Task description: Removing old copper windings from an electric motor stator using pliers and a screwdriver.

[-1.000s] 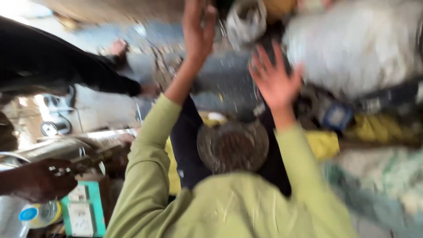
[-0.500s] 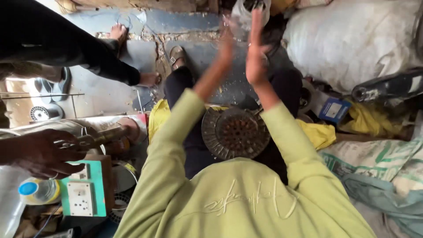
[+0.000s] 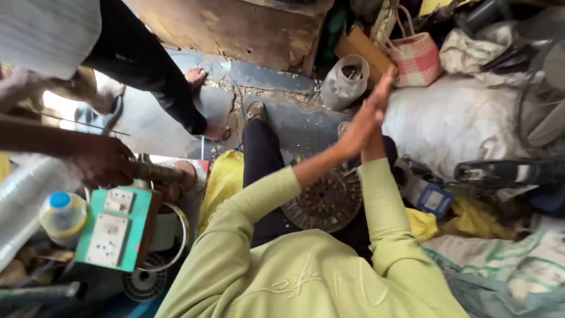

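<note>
Left hand (image 3: 360, 126) and right hand (image 3: 376, 100) are pressing flat together, palm to palm, fingers straight, gripping nothing, raised above the lap. A round perforated metal disc (image 3: 323, 203) is lying on the lap just below the forearms. At left, another person's hand (image 3: 100, 162) is gripping a rod beside a green switch box (image 3: 115, 227).

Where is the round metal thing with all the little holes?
In the head view, the round metal disc sits on the person's lap, low in the middle. It is just below the pressed-together left hand and right hand, beside a yellow cloth.
</note>
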